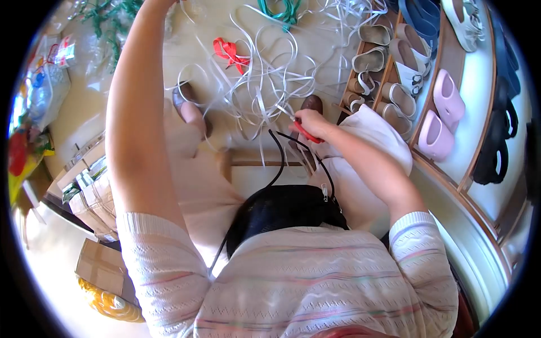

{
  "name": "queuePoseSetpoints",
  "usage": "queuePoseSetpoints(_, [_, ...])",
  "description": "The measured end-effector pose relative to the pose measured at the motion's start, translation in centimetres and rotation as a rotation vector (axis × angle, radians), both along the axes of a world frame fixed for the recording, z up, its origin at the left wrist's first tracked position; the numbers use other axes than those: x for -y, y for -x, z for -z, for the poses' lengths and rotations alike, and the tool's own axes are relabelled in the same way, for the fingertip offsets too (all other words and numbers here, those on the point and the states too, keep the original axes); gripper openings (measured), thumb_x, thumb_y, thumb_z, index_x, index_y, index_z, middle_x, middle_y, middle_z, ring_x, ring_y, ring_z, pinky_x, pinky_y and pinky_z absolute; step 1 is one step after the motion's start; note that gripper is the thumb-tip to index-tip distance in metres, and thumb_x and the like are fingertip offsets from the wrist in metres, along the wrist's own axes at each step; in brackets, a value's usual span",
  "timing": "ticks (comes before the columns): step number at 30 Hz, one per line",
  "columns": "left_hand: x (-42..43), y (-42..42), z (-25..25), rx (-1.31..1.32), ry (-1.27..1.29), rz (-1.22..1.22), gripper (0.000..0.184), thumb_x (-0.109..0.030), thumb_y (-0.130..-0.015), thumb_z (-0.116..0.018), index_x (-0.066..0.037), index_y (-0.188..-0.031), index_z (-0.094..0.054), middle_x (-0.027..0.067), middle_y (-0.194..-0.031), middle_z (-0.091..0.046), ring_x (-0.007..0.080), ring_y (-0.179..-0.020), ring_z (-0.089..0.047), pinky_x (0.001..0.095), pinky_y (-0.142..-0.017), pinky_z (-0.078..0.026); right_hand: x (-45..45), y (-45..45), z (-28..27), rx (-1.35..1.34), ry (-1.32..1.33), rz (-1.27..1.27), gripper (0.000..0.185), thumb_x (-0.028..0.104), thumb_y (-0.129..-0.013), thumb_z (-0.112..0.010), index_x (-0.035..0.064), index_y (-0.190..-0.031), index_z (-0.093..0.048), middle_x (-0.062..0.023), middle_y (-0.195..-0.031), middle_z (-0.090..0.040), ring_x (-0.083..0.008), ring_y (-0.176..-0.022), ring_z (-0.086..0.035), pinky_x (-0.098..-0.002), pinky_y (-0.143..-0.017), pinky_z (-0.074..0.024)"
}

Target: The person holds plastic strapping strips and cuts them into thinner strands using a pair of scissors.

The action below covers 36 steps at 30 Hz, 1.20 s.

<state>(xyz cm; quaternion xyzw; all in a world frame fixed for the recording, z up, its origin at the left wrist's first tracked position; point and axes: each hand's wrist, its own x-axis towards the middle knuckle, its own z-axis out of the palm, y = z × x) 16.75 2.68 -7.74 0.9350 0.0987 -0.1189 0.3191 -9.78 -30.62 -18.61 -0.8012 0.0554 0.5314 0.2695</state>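
My right hand [310, 122] is closed on red-handled scissors [307, 133], whose blades point up and left toward loose white ribbon [260, 107]. My left arm reaches up to the top edge of the view, where only a small part of my left hand [163, 1] shows; its fingers are cut off by the frame. Tangled white ribbon covers the floor between my feet and beyond. A red ribbon bundle [226, 50] lies among it, and a green ribbon bundle [282, 12] is at the top.
Racks of shoes with pink clogs [437, 135] run along the right. Cardboard boxes [101, 265] and a yellow bundle [110, 298] stand at the lower left. Plastic bags [51, 79] and green artificial foliage [110, 22] are at the upper left. A black bag [276, 208] rests on my lap.
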Motion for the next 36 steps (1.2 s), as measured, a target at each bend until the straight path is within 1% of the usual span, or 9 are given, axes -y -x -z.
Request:
queuePoseSetpoints(9, [-3.3, 16.5, -8.8, 0.147, 0.573, -0.244, 0.024, -0.028, -0.081, -0.06, -0.004, -0.08, -0.062, 0.0023, -0.075, -0.063, 0.0058, -0.053, -0.051, 0.0189, -0.043, -0.035, -2.4, -8.4, -9.5, 0.176, -0.844, 0.773, 0.02, 0.008, -0.076, -0.053, -0.0025, -0.093, -0.05, -0.0084, -0.058, -0.055, -0.018, -0.043, -0.052, -0.0288, -0.038, -0.0402])
queuePoseSetpoints(12, [-4.5, 18.2, -8.2, 0.201, 0.642, -0.313, 0.021, -0.022, -0.079, -0.06, -0.002, -0.084, -0.062, 0.0044, -0.074, -0.063, 0.0079, -0.052, -0.052, 0.0203, -0.044, -0.036, -0.9, -12.8, -17.4, 0.419, -0.948, 0.826, 0.016, 0.013, -0.083, -0.051, -0.0012, -0.076, -0.054, -0.0073, -0.058, -0.056, -0.0138, -0.06, -0.055, -0.0248, -0.069, -0.0443])
queuePoseSetpoints(14, [-4.9, 18.4, -8.2, 0.211, 0.652, -0.309, 0.021, -0.026, -0.082, -0.061, -0.004, -0.082, -0.062, 0.0025, -0.075, -0.063, 0.0059, -0.053, -0.052, 0.0185, -0.043, -0.035, 1.9, -17.4, -19.7, 0.465, -1.103, 0.632, 0.015, 0.013, -0.082, -0.053, -0.001, -0.078, -0.054, -0.0069, -0.063, -0.057, -0.0138, -0.06, -0.056, -0.0219, -0.065, -0.0448])
queuePoseSetpoints(15, [-5.1, 18.5, -8.3, 0.23, 0.646, -0.328, 0.025, -0.023, -0.076, -0.061, 0.0, -0.086, -0.063, 0.005, -0.073, -0.063, 0.009, -0.054, -0.054, 0.0216, -0.045, -0.038, 2.0, -19.5, -21.8, 0.636, -0.88, 0.721, 0.029, 0.028, -0.079, -0.048, 0.0023, -0.065, -0.051, -0.0138, -0.053, -0.055, -0.0274, -0.039, -0.052, -0.0353, -0.036, -0.0442])
queuePoseSetpoints(22, [-6.2, 16.7, -8.1, 0.283, 0.723, -0.272, 0.023, -0.025, -0.082, -0.058, -0.003, -0.087, -0.062, 0.0035, -0.077, -0.064, 0.0078, -0.054, -0.054, 0.0195, -0.044, -0.038, -2.6, -25.6, -36.5, 0.996, -0.763, 0.805, 0.017, 0.017, -0.078, -0.051, 0.0029, -0.068, -0.053, -0.0108, -0.054, -0.052, -0.023, -0.044, -0.051, -0.033, -0.04, -0.0434])
queuePoseSetpoints(27, [-6.0, 15.9, -9.3, 0.323, 1.201, -0.378, 0.023, -0.026, -0.085, -0.058, -0.003, -0.088, -0.057, 0.0075, -0.079, -0.062, 0.0068, -0.05, -0.049, 0.0184, -0.041, -0.035, -5.0, -20.3, -32.5, 0.914, -0.603, 0.372, 0.016, 0.016, -0.081, -0.054, 0.0007, -0.078, -0.055, -0.0071, -0.063, -0.057, -0.0137, -0.058, -0.056, -0.0244, -0.059, -0.0461])
queuePoseSetpoints(30, [-6.8, 15.4, -8.5, 0.334, 1.572, -0.367, 0.021, -0.022, -0.087, -0.055, -0.003, -0.093, -0.054, 0.0091, -0.083, -0.061, 0.0064, -0.047, -0.042, 0.0173, -0.039, -0.031, -5.1, -15.7, -25.4, 0.826, -0.625, 0.401, 0.018, 0.023, -0.08, -0.062, 0.005, -0.082, -0.058, -0.0032, -0.059, -0.055, -0.0114, -0.047, -0.052, -0.0243, -0.042, -0.0428])
queuePoseSetpoints(34, [-5.8, 16.8, -10.1, 0.296, 1.831, -0.325, 0.017, -0.02, -0.089, -0.05, -0.004, -0.095, -0.052, 0.0092, -0.088, -0.058, 0.0059, -0.044, -0.034, 0.0178, -0.038, -0.026, -3.7, -11.5, -21.5, 0.721, -0.092, 0.102, 0.021, 0.024, -0.081, -0.061, 0.0055, -0.091, -0.059, -0.0019, -0.064, -0.057, -0.0089, -0.05, -0.054, -0.0209, -0.042, -0.0422])
queuePoseSetpoints(36, [-5.4, 16.8, -9.2, 0.276, 1.928, -0.206, 0.018, -0.021, -0.09, -0.049, -0.005, -0.095, -0.052, 0.009, -0.087, -0.059, 0.0056, -0.043, -0.034, 0.018, -0.038, -0.025, -4.8, -10.0, -22.7, 0.583, -0.287, 0.34, 0.029, 0.027, -0.083, -0.06, 0.0056, -0.103, -0.054, -0.0055, -0.075, -0.061, -0.0112, -0.056, -0.058, -0.0227, -0.045, -0.0447])
